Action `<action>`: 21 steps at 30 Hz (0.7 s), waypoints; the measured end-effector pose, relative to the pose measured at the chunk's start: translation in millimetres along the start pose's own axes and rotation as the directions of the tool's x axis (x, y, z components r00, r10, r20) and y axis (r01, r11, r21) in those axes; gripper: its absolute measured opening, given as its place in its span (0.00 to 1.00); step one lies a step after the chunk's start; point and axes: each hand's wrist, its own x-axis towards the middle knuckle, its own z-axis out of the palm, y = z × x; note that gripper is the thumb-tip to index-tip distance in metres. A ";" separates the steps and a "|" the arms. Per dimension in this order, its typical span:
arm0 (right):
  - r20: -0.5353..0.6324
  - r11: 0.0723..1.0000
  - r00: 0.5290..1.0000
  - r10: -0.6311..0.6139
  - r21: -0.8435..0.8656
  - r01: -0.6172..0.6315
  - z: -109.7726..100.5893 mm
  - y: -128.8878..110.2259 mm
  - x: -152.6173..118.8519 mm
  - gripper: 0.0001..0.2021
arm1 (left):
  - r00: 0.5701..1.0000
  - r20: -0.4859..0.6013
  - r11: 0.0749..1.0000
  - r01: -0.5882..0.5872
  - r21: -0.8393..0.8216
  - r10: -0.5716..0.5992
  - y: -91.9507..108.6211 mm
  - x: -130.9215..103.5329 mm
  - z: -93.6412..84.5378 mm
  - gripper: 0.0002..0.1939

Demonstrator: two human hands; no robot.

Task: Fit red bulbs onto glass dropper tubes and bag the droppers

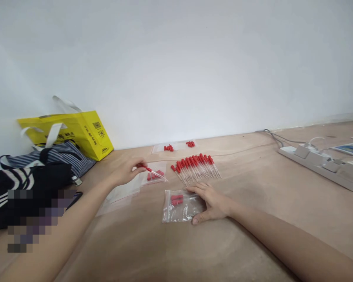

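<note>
My left hand (128, 171) is closed in a pinch on the red bulb end of a glass dropper (158, 175), whose clear tube points right and slightly down. Spread out on the table, my right hand (214, 201) touches the right edge of a clear zip bag (188, 213). Inside that bag the red ends (177, 199) of droppers show at the left. Beyond my right hand lies a row of several droppers (195, 166), side by side with red bulbs away from me. Under the held dropper is another clear bag (145, 181) with red bulbs in it.
Two groups of red bulbs lie in clear bags (179, 147) by the wall. Flat clear bags (123, 192) lie near my left forearm. A yellow bag (97, 135), a striped bag (79, 156) and dark cloth (55, 176) stand left. A power strip (320, 168) with plugs lies right.
</note>
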 end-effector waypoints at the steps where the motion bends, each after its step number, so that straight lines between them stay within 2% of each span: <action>1: -0.001 1.000 1.000 0.000 0.001 0.000 0.1 0.0 -0.2 0.43 | 0.995 -0.085 0.998 0.043 -0.036 -0.046 -0.9 -16.1 -1.9 0.11; 4: -0.007 1.000 1.000 0.003 -0.001 -0.003 0.4 0.0 -0.8 0.42 | 0.969 -0.185 0.983 0.146 -0.112 -0.165 0.6 -62.8 3.9 0.12; 7: -0.007 1.000 1.000 -0.004 -0.008 0.004 0.7 0.0 -1.2 0.43 | 0.954 -0.181 0.966 0.214 -0.142 -0.238 9.1 -97.0 18.3 0.10; 9: -0.009 1.000 1.000 -0.010 -0.012 0.010 0.7 -0.2 -1.5 0.43 | 0.949 -0.161 0.956 0.246 -0.162 -0.271 16.1 -109.5 27.1 0.10; 12: -0.015 1.000 1.000 -0.001 -0.015 0.001 0.5 -1.0 -2.0 0.42 | 0.949 -0.140 0.949 0.255 -0.188 -0.282 23.9 -115.5 35.2 0.10; 21: -0.022 1.000 1.000 -0.014 -0.012 0.013 -0.6 -2.6 -1.9 0.43 | 0.960 -0.113 0.947 0.228 -0.229 -0.258 36.9 -109.6 42.6 0.10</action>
